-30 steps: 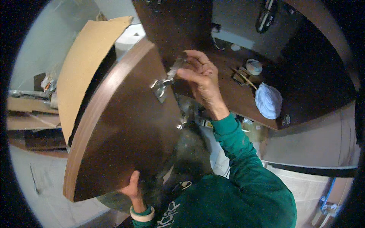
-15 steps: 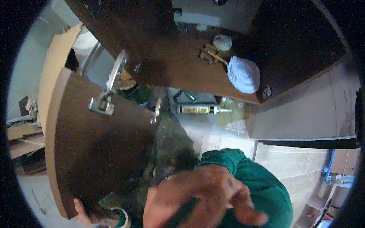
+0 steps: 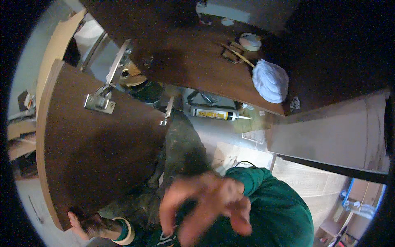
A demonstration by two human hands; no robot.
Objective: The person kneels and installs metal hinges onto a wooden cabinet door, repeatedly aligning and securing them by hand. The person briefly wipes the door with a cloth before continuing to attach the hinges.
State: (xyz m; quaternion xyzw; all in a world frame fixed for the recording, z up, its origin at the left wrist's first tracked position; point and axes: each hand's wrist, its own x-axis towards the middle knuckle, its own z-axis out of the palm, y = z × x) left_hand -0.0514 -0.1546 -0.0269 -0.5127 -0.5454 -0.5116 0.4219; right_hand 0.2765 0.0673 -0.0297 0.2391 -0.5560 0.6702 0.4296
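A dark brown cabinet door [image 3: 107, 144] stands swung out on the left, joined to the cabinet [image 3: 181, 61] by metal hinges; the nearer-left hinge [image 3: 99, 102] shows its cup plate and arm. My left hand [image 3: 88, 227] grips the door's bottom corner, fingers against its edge. My right hand [image 3: 205, 201] hangs in front of my green-sleeved body, bent inward and blurred. Its fingers are curled but apart, and I see nothing between them. A second hinge [image 3: 168, 112] sits on the door's inner edge, by my leg.
Inside the cabinet lie a white cloth bundle [image 3: 270, 81], a round tub [image 3: 250, 42] and a thin wooden stick [image 3: 240, 57]. A sealant cartridge [image 3: 212, 113] lies on the floor below, near a dark bucket [image 3: 146, 91]. Cardboard [image 3: 61, 41] leans behind the door.
The view has shifted, so the door sits further left. My right hand has moved slightly and its fingers have spread somewhat. My left hand stays on the door's corner.
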